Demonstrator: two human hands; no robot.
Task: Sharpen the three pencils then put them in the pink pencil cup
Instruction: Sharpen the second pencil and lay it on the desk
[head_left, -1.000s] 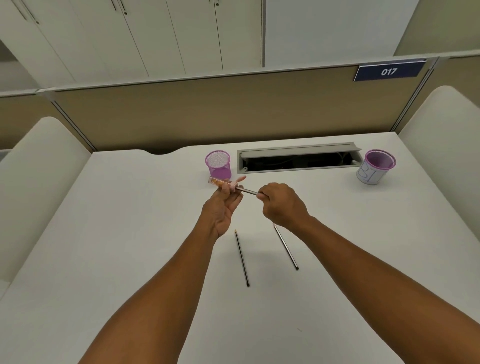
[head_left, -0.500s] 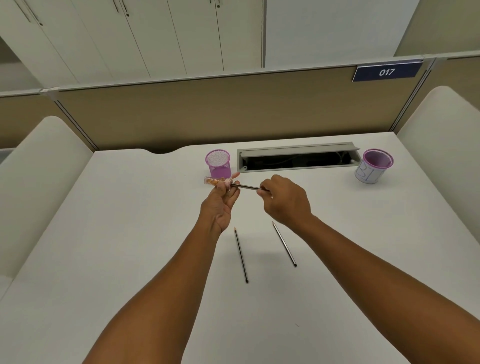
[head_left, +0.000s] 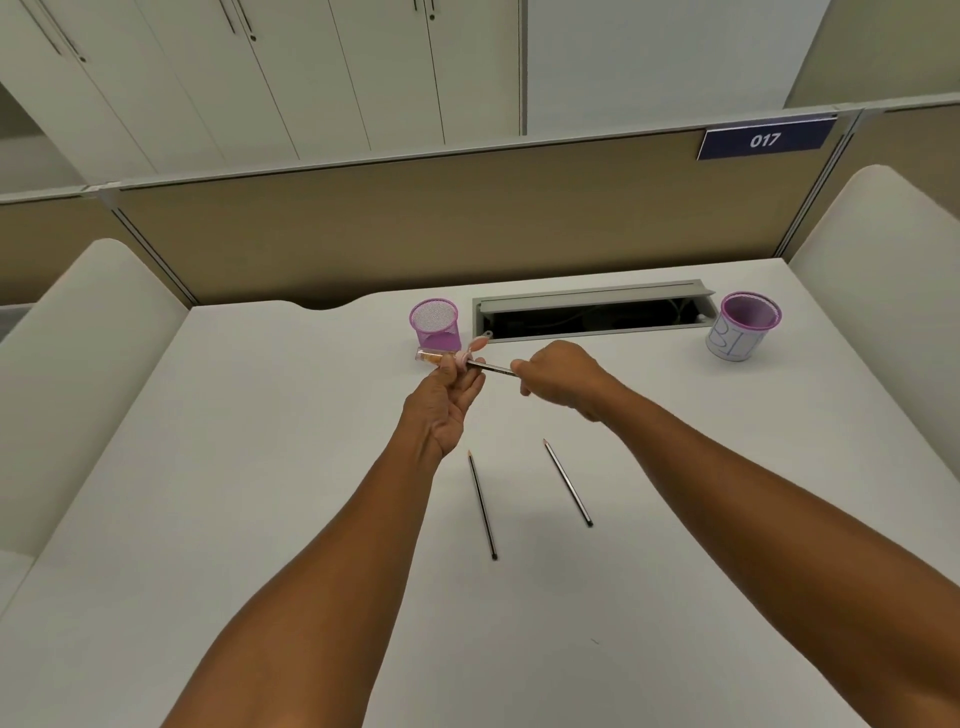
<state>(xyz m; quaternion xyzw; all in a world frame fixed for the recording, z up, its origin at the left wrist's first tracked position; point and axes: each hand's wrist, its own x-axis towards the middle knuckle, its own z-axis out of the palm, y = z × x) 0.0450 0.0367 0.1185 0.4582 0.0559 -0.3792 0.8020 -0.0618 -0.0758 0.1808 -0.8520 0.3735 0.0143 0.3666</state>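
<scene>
My left hand (head_left: 448, 397) pinches a small sharpener (head_left: 437, 357) with a clear, shavings-filled tube and a pink cap, held above the white desk. A dark pencil (head_left: 493, 368) sticks into the sharpener from the right, and my right hand (head_left: 562, 378) grips its other end. Two more dark pencils lie on the desk below my hands, one on the left (head_left: 482, 505) and one on the right (head_left: 567, 482), both with pointed tips facing away. The pink mesh pencil cup (head_left: 435, 325) stands upright just behind the sharpener.
A second pink cup wrapped in white paper (head_left: 742, 327) stands at the back right. An open cable tray slot (head_left: 592, 312) runs along the back of the desk (head_left: 260, 467). Beige partition walls and padded side panels enclose the desk.
My right hand has drawn slightly to the right along the pencil and rolled at the wrist, exposing more of the shaft. The sharpener has shifted a little left. The two lying pencils stay put.
</scene>
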